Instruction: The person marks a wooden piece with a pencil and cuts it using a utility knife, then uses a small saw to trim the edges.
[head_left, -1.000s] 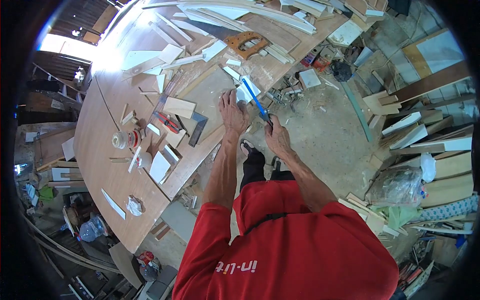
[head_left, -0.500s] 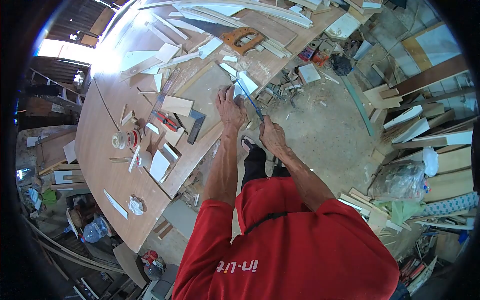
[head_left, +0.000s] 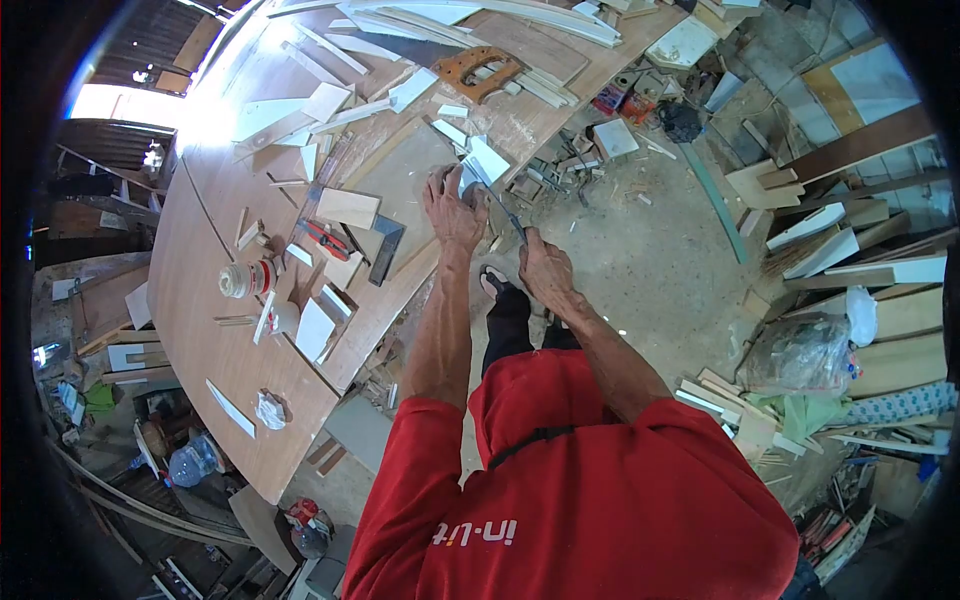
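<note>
Your right hand (head_left: pixel 546 264) grips a slim tool (head_left: pixel 508 208) pointing to eleven o'clock. Your left hand (head_left: pixel 455 211) curls, its hold unclear, with the white piece (head_left: pixel 488 160) at its one o'clock. A slipping tool could nick those fingers.

Wooden table (head_left: pixel 190 330), jar (head_left: pixel 240 279), white strip (head_left: pixel 231 408), crumpled wad (head_left: pixel 270 409)

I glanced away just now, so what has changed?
The right hand drew back slightly, and its thin tool seems turned: the blue seen earlier now looks narrow and dark. Nothing was picked up or released. The left hand and the wooden-handled saw stayed put.
</note>
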